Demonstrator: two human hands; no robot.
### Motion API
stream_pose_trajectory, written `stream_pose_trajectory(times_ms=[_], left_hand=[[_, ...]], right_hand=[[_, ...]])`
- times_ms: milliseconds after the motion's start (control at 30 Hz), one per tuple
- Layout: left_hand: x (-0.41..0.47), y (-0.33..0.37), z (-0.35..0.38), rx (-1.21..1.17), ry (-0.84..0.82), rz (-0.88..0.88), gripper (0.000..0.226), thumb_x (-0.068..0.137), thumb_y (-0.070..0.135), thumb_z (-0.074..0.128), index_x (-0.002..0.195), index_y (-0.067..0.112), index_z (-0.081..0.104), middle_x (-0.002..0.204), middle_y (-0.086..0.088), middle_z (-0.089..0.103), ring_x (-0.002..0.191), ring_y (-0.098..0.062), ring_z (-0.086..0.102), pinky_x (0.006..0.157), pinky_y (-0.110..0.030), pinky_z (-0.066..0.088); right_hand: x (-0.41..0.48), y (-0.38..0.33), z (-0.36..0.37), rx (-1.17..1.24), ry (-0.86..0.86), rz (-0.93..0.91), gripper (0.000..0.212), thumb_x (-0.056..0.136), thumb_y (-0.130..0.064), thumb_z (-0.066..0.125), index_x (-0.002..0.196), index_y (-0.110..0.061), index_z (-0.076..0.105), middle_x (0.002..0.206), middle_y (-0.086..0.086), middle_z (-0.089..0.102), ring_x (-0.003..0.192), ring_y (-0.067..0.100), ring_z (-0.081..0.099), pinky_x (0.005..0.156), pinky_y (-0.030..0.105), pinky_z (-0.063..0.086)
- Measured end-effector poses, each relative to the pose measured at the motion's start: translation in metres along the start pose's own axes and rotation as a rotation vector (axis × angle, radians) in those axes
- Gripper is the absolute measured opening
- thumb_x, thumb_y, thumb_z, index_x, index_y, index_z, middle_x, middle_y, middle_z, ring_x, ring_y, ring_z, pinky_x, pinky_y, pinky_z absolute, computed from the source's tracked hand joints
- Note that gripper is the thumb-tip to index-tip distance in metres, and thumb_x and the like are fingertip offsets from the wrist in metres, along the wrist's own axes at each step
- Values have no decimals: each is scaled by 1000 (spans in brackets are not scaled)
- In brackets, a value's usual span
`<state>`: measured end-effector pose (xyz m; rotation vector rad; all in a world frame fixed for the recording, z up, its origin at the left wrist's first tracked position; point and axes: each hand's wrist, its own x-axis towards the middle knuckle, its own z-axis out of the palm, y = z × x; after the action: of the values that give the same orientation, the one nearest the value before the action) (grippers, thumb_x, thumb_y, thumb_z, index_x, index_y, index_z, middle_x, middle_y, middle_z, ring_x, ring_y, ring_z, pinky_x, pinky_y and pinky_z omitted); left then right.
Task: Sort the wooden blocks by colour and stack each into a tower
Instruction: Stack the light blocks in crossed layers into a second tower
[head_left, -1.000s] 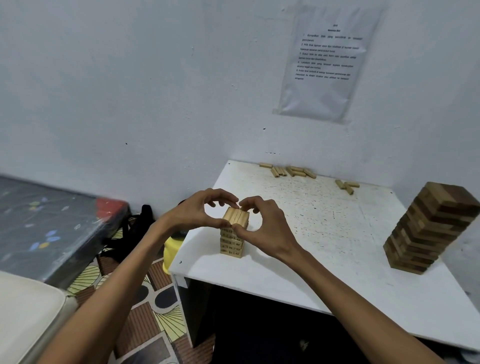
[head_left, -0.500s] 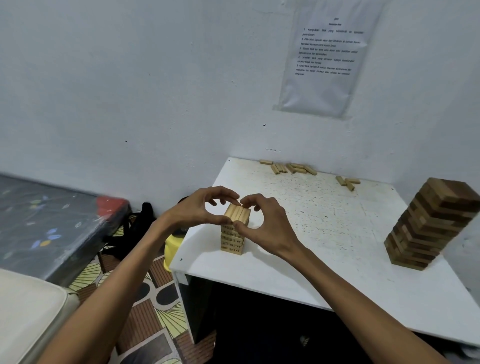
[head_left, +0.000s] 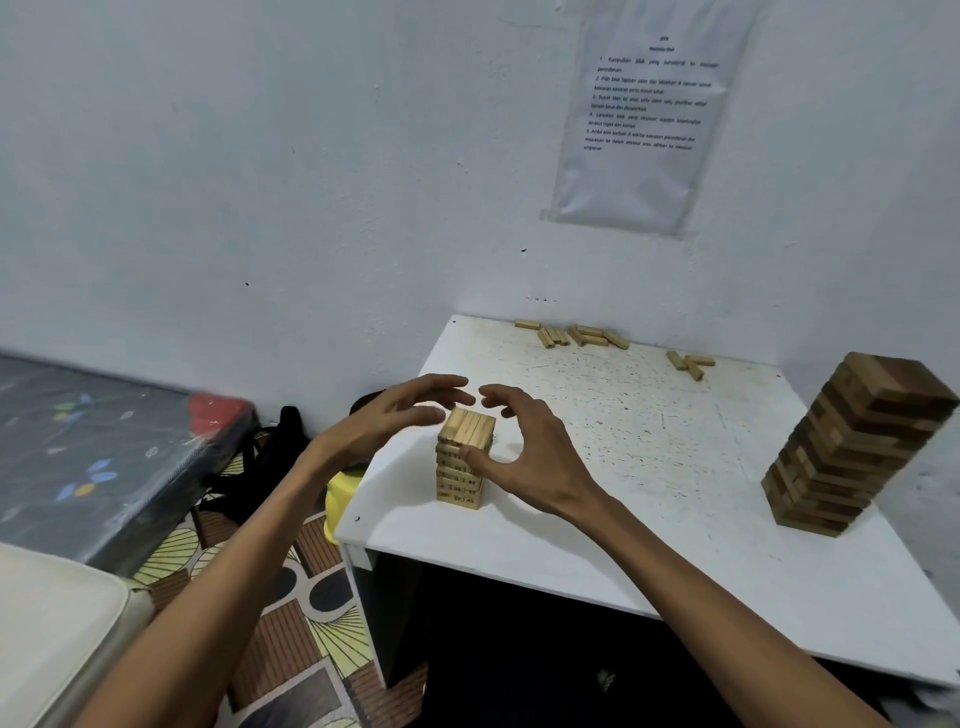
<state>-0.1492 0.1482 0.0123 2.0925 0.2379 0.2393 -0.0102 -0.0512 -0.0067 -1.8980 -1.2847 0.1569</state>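
White and speckled, the surface (head_left: 597, 571) fills the lower right of the frame. Near its front left corner stands the light tower (head_left: 457, 475), the one we are building. Both hands hover round its top.

Our left hand (head_left: 387, 421) sits just left of the top layer, its grip wide, fingers spread and blurred, holding nothing. Our right hand (head_left: 530, 460) arches in from the right, grip likewise wide and empty. Its thumb (head_left: 483, 461) seems to touch the tower's front face just under the top, while the fingers stand clear above the far edge.

The top layer's blocks run with their long axis away from us, so we judge the next layer should lie crosswise.

At the frame's right edge the dark tower (head_left: 857, 447) stands tall, well apart from the hands.

The coming move turns on what lies beyond. The loose light blocks (head_left: 582, 336) rest flat along the far edge of the surface, upper centre of the frame, pointing several ways. A smaller cluster (head_left: 691, 362) lies to their right. Both are up and right of the light tower, so the right hand is the nearer one for the reach.

Behind them, on the wall (head_left: 311, 182), hangs a printed sheet (head_left: 644, 114).
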Motion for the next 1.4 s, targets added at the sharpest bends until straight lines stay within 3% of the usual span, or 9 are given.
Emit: stream_pose_trajectory(times_ms=[167, 333, 467, 633, 767, 967, 1400], left_hand=[[3, 14, -1, 30, 53, 5, 60, 91, 57, 54, 143, 28, 57, 136, 13, 66, 133, -10, 56, 117, -46, 40], [18, 42, 1, 198, 125, 97, 34, 100, 41, 61, 131, 30, 67, 132, 19, 67, 124, -1, 60, 108, -37, 47], [36, 66, 10, 336, 164, 121, 29, 101, 31, 65, 129, 29, 69, 125, 23, 67, 118, 7, 59, 103, -25, 46], [63, 97, 30, 486, 178, 121, 32, 99, 29, 66, 130, 22, 68, 128, 13, 68, 117, -4, 61, 101, -29, 49], [87, 106, 65, 721, 157, 62, 42, 98, 32, 63, 138, 21, 60, 140, 5, 63, 130, -16, 55, 107, -36, 46], [125, 98, 117, 712, 135, 2, 46, 99, 31, 60, 144, 21, 55, 147, 5, 57, 138, -18, 48, 109, -39, 44], [277, 59, 182, 706, 97, 10, 48, 102, 38, 59, 147, 23, 52, 152, -1, 53, 139, -24, 48, 109, -42, 43]], right_hand=[[0, 2, -10, -18, 39, -6, 59, 90, -51, 71, 142, -34, 50, 136, -19, 59, 124, 4, 51, 105, 37, 45], [6, 2, -35, -111, 60, -30, 59, 92, -53, 69, 144, -31, 54, 140, -12, 62, 130, 11, 55, 108, 35, 44], [9, 10, -60, -225, 60, 3, 54, 94, -47, 68, 144, -29, 56, 141, -7, 62, 131, 17, 55, 106, 37, 44], [13, 34, -89, -312, 80, 68, 46, 95, -43, 65, 138, -28, 60, 139, -5, 64, 130, 20, 56, 103, 38, 47], [11, 58, -109, -365, 72, 128, 45, 96, -41, 63, 138, -26, 59, 139, -1, 64, 130, 24, 56, 100, 41, 50], [8, 102, -137, -491, 59, 282, 47, 100, -35, 59, 143, -17, 55, 138, 6, 62, 129, 29, 53, 93, 40, 47], [68, 211, -152, -537, 162, 590, 51, 104, -34, 55, 148, -10, 46, 152, 14, 47, 137, 36, 43, 102, 47, 44]])
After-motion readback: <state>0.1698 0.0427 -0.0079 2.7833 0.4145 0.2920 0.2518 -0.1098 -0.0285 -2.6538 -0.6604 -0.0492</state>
